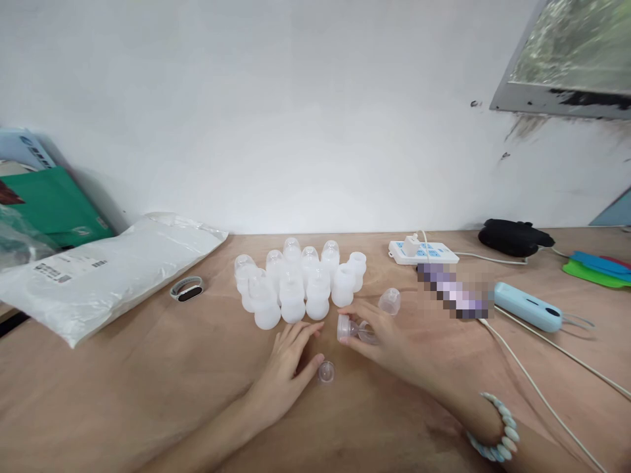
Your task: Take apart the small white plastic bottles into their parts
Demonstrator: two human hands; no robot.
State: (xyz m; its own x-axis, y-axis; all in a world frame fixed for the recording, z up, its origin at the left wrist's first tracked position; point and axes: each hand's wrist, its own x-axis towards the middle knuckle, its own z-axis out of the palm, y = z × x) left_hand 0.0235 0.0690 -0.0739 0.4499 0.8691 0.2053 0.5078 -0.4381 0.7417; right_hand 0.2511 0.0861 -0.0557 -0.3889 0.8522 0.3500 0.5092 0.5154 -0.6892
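Your right hand (383, 334) pinches a translucent bottle collar (344, 327) on the near side of the standing baby bottles (292, 303); your left hand (287, 355), loosely spread, is just left of a clear nipple (326, 372)

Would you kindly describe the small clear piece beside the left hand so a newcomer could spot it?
On the table, find the white bottles, then the left hand in front. The clear piece lies right of it, smaller than the loose cap beyond the right hand.
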